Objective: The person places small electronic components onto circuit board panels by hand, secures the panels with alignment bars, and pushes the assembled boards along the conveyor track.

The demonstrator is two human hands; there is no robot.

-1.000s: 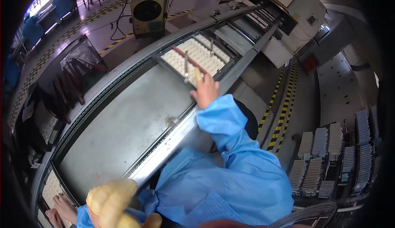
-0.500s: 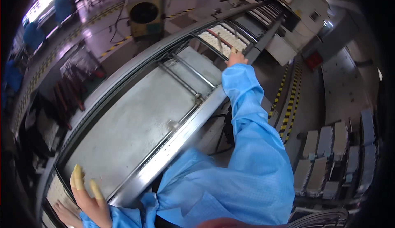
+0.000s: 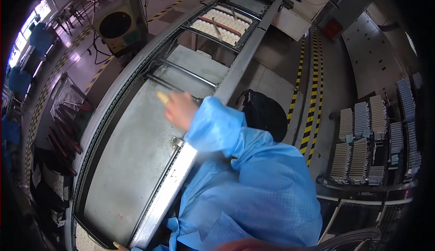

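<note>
Right hand [image 3: 181,109] has pulled back from the far tray [image 3: 220,24] since half a second ago; it now hovers over the grey conveyor bed [image 3: 136,151], just past the near side rail [image 3: 181,178]. Tray has ridden further up the line, well apart from the hand.

Grip: motion blur, yellowish finger cot on one fingertip [image 3: 162,98], fingers look loosely curled. Cannot tell if they pinch anything; nothing visible in them.

Left hand: only a fingertip [image 3: 118,245] shows at the lower picture edge, by the near end of the rail, beside a second tray [image 3: 86,242] that barely enters view. Its grip cannot be told.

Progress, as a judgement: the far tray looks handled and released, carrying rows of small pale parts with a red bar and a few strips lying across it. Bed between the two trays is bare metal. The near tray looks like what is left, untouched as far as I can see.

Counts:
- trays on the line: 2 in view, one only partly
- crossbars [image 3: 188,72] over the bed, beyond the hand: 2
- racked stacks of pale trays [image 3: 362,142] on the floor cart, far right of the rail: about 8, blurred toward the rim
- fan unit [image 3: 115,24] left of the conveyor: 1
</note>
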